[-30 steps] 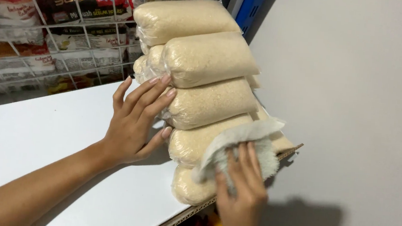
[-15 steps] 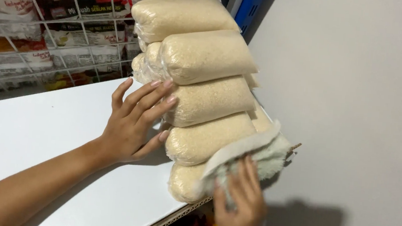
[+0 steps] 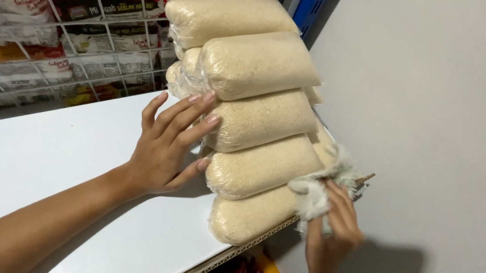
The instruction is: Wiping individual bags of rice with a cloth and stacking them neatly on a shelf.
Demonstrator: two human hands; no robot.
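Bearing everything: the white shelf [image 3: 47, 160] ran out leftward and nearward from the left fingers, with its perforated front edge passing just left of the right fingers.
Wall: a plain grey wall [image 3: 432, 112] stood to the right of both hands, beyond the right fingers.
Wire rack: a white wire grid [image 3: 58, 32] holding printed packets stood beyond the left fingertips, at the far side of the shelf.
Stack of bags: clear plastic bags of pale grain [image 3: 256, 120] lay piled at the right end of the shelf, directly ahead of the left fingers and just above and left of the right ones; the lowest bag overhung the shelf edge.
Left hand: the left hand [image 3: 166, 147] rested with fingers [image 3: 195, 117] spread and released, flat against the side of the middle bags, clasping nothing.
Right hand: the right hand [image 3: 335, 226] came up from below the shelf edge, fingers clenched around a cloth.
Cloth: a fluffy white cloth [image 3: 314, 192] sat bunched above the right fingertips, pressed against the shelf corner and touching the lower bags.
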